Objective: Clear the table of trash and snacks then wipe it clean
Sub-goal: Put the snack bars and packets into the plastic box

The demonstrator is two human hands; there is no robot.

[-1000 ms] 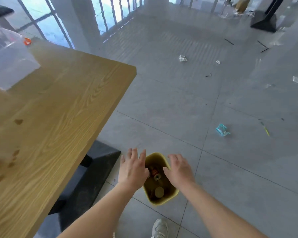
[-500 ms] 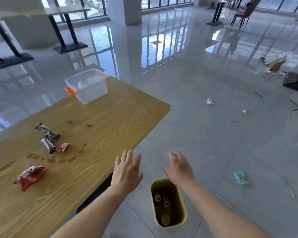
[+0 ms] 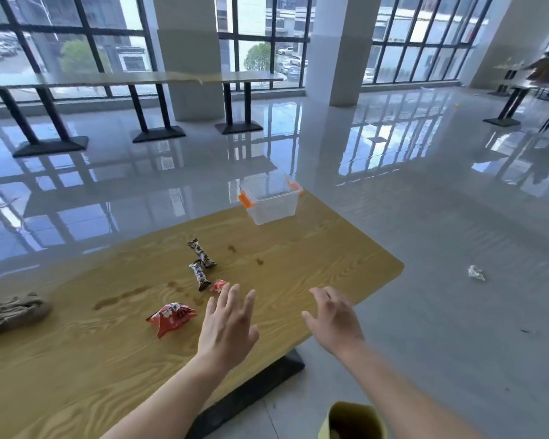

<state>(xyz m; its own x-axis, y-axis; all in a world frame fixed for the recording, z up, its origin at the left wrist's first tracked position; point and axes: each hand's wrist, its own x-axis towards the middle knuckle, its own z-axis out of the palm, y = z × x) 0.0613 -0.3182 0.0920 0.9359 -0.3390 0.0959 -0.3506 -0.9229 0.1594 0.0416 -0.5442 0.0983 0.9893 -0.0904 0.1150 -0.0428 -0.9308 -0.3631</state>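
Observation:
On the wooden table lie a red snack bag, two dark wrapped candy bars and a small red wrapper. Brown spill stains mark the wood. A grey-brown cloth rests at the table's left edge. My left hand hovers open over the table, just right of the red bag, below the small wrapper. My right hand is open above the table's near right edge. Both hold nothing. A yellow trash bin stands on the floor at the bottom.
A clear plastic box with orange latches sits at the table's far corner. The table's black base lies below the near edge. Crumpled litter is on the glossy floor to the right. Other tables stand by the windows.
My view has lifted from the bin on the floor to the tabletop. Both open hands have risen from the bin's rim to over the table near the snacks.

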